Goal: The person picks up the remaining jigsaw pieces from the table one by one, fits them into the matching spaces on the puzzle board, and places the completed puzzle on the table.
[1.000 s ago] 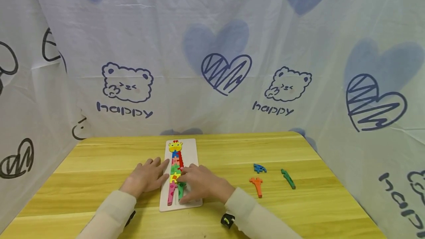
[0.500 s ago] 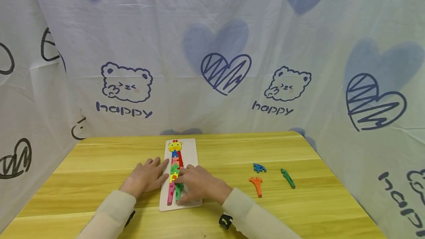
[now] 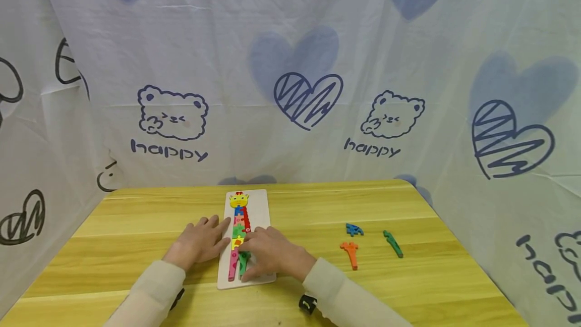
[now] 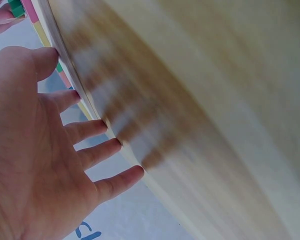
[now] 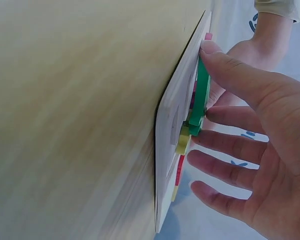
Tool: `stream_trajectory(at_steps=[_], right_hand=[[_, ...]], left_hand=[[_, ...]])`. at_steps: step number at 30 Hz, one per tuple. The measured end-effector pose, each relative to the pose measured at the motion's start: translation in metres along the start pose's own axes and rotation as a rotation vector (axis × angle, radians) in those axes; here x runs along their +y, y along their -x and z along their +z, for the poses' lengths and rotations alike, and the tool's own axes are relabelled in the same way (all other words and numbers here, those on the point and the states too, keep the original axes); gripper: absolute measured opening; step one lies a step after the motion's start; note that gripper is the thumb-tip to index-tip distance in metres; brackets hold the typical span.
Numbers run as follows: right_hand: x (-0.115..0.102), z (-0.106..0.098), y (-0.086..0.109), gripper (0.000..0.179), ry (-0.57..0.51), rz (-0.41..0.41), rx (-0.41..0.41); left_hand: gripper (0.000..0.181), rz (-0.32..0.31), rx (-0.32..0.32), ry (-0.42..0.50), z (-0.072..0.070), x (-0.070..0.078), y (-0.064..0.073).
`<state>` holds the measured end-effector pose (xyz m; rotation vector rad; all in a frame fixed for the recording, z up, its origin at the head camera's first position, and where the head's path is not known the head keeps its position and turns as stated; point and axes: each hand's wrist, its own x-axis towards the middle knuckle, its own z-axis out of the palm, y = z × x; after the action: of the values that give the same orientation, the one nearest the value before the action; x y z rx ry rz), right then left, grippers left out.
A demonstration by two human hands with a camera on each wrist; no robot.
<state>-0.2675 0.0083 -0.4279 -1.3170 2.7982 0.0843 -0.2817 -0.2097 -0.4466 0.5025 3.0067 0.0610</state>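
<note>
A white puzzle board lies on the table, carrying a giraffe of colourful interlocking pieces with a yellow head at the far end. My right hand reaches over the board's near right part and holds a green leg piece between thumb and fingers. That piece sits beside the pink leg piece, just below the yellow body piece, and stands a little above the board in the right wrist view. My left hand has its fingers spread, with fingertips at the board's left edge.
To the right on the wooden table lie a blue piece, an orange piece and another green piece. A white printed cloth hangs behind the table's far edge and along both sides.
My right hand has shifted slightly left, bringing the green leg piece closer to the pink one. The left hand and the board stay where they were.
</note>
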Motion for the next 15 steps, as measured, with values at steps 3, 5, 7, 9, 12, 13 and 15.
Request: stream_trajectory(at_steps=[3,5,7,9,12,13,15], right_hand=[[0.0001,0.0009,0.0001,0.067,0.005,-0.003,0.007],[0.0001,0.0009,0.0004,0.067,0.005,-0.003,0.008],[0.0001,0.0005,0.0006,0.067,0.003,-0.003,0.007],[0.0001,0.0002,0.0005,0.068,0.000,-0.001,0.006],[0.0002,0.0001,-0.0003,0.068,-0.006,0.002,0.005],[0.0003,0.0003,-0.0006,0.068,-0.005,0.003,0.004],[0.0001,0.0000,-0.0010,0.067,-0.006,0.006,0.004]], left_hand=[[0.060,0.000,0.000,0.001,-0.0001,0.0001,0.0002],[0.060,0.001,0.001,0.000,-0.0003,0.0004,0.0006],[0.060,0.000,0.001,-0.002,0.0000,0.0003,0.0003],[0.060,0.000,0.004,-0.004,0.0004,0.0001,-0.0001],[0.060,-0.001,0.005,-0.004,0.0008,-0.0003,-0.0003],[0.060,-0.001,0.005,-0.004,0.0007,-0.0003,-0.0002],[0.060,0.000,0.004,-0.003,0.0002,-0.0001,0.0002]])
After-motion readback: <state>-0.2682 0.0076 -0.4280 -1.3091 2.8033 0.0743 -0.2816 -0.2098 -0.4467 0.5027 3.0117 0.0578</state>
